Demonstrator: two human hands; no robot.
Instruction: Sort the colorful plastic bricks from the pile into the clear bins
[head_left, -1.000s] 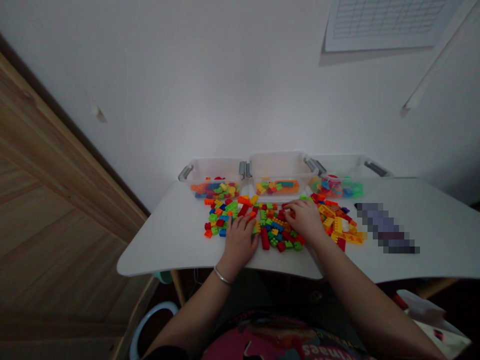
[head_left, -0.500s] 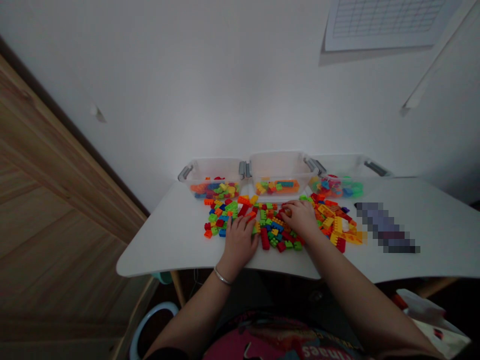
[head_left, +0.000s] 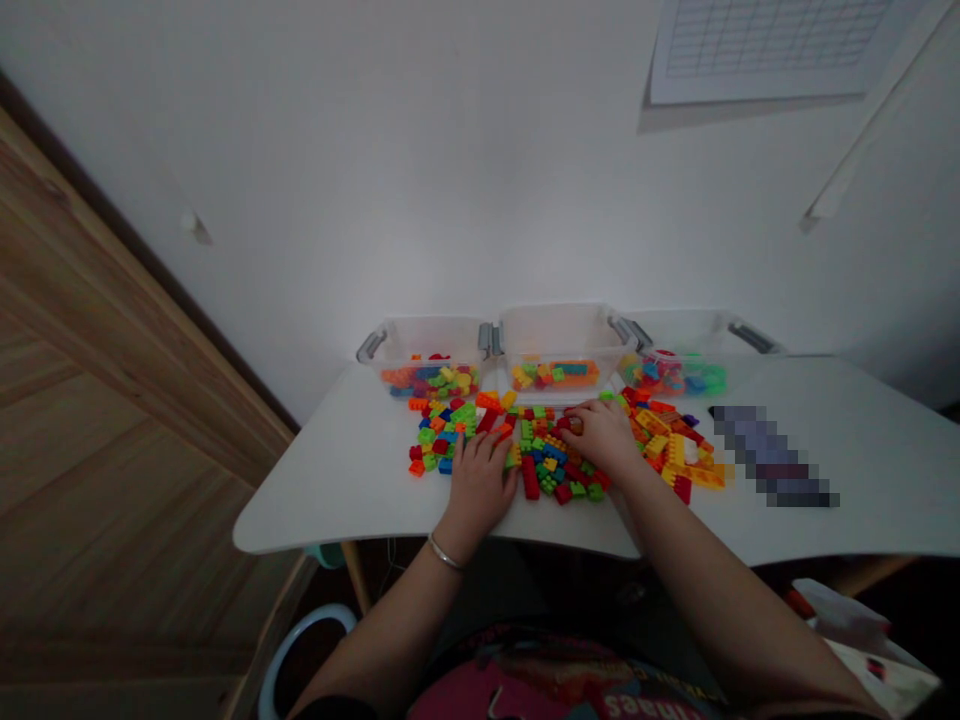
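Right hand (head_left: 606,435): fingers curled down into the toy building bricks (head_left: 551,465), tips by a red brick (head_left: 564,424). Can't tell if anything's pinched; fingers hide the contact. Left hand (head_left: 481,480): palm down, fingers slightly spread, tips on or just beside an orange-red brick (head_left: 504,430). No pinch visible.

Step in hand reads as fingering through loose bricks, my call. Clean pick from here calls for fingertips closing on one brick without dragging neighbors; pile's tight.

Bricks lie mixed between and around both hands, with a long red brick (head_left: 530,478) near the front edge and yellow bricks (head_left: 675,450) beyond the right hand. Behind: three clear bins in a row, left bin (head_left: 431,335), middle bin (head_left: 559,330), right bin (head_left: 686,330), each with colored plastic pieces inside. All on the white table (head_left: 337,480).
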